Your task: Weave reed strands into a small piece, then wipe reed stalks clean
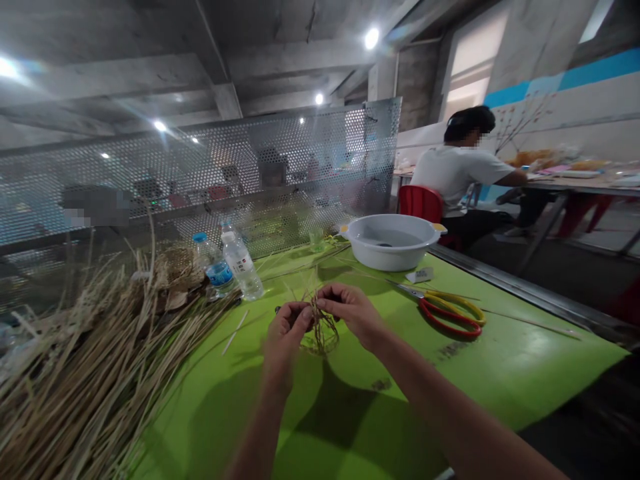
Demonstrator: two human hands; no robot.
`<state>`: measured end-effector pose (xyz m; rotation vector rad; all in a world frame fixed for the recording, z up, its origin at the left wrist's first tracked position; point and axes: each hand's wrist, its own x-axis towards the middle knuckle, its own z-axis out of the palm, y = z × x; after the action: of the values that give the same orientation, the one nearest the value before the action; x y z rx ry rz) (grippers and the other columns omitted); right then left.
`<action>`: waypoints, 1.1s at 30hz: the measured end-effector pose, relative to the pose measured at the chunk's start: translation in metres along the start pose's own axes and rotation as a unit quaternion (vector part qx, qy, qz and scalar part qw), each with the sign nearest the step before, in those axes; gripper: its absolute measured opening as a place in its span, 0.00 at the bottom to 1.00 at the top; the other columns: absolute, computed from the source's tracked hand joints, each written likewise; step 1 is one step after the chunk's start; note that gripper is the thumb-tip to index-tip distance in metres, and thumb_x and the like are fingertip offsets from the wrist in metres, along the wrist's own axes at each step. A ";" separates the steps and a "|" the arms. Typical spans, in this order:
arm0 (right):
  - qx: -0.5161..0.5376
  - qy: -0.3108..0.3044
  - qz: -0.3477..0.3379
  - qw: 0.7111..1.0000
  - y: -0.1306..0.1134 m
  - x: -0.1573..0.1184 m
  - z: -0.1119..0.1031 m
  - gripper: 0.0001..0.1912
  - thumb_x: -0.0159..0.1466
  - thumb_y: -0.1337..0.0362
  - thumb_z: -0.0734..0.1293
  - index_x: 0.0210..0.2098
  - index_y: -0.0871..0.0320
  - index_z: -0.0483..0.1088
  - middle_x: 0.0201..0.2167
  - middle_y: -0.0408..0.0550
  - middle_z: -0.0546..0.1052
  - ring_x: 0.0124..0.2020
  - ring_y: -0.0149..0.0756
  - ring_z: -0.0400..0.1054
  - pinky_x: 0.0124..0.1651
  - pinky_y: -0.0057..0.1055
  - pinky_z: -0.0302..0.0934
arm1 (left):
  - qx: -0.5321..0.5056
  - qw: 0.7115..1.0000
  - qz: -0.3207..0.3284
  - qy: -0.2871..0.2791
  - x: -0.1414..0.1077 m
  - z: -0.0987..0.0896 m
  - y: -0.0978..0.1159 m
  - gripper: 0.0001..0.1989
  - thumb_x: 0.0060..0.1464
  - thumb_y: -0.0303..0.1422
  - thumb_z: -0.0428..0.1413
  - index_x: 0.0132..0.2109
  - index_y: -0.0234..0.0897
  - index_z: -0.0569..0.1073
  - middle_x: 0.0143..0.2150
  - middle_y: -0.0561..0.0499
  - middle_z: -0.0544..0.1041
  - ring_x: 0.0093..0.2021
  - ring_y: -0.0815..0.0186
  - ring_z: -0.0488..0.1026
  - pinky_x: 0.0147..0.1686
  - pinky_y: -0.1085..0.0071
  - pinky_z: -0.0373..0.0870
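A small open weave of thin brown straw strands (326, 335) hangs between my two hands over the green table (235, 393), with loose ends sticking up. My left hand (290, 328) pinches its left side between thumb and fingers. At its upper right, my right hand (347, 308) closes on the strands with thumb and forefinger. The fingertips of both hands nearly meet. Scissors with red and yellow handles (450, 315) lie to the right of my right hand.
Long dry straw (115, 360) covers the table's left side. Two plastic bottles (241, 265) stand behind it. A white basin (393, 250) is at the back right. Beyond are a perforated metal screen (300, 173) and a seated person (455, 167).
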<state>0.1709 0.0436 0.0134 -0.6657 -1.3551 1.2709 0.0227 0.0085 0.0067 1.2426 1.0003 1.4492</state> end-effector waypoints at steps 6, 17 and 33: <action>-0.001 0.002 0.003 1.000 0.003 0.000 0.002 0.11 0.53 0.57 0.73 0.30 0.57 0.73 0.26 0.42 0.73 0.29 0.32 0.64 0.34 0.31 0.58 | -0.001 1.000 0.003 0.016 0.002 0.002 0.000 0.14 0.47 0.40 0.64 0.35 0.35 0.75 0.30 0.52 0.76 0.31 0.69 0.70 0.35 0.73 0.67; -0.024 0.008 0.017 1.000 0.004 -0.001 0.002 0.12 0.53 0.56 0.72 0.30 0.58 0.71 0.22 0.40 0.69 0.22 0.28 0.57 0.25 0.27 0.50 | 0.017 1.000 0.013 0.002 0.003 0.000 -0.002 0.11 0.49 0.39 0.63 0.33 0.36 0.73 0.29 0.54 0.73 0.32 0.69 0.68 0.35 0.74 0.65; -0.006 0.040 0.022 0.999 0.003 -0.001 0.004 0.13 0.52 0.59 0.72 0.34 0.57 0.70 0.24 0.40 0.69 0.25 0.29 0.60 0.27 0.28 0.55 | 0.027 1.000 0.013 -0.005 0.002 0.003 -0.006 0.09 0.50 0.37 0.62 0.34 0.37 0.72 0.29 0.54 0.73 0.31 0.68 0.69 0.33 0.72 0.68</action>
<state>0.1662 0.0425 0.0110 -0.7505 -1.2892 1.2582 0.0261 0.0115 0.0021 1.3042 1.0272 1.4431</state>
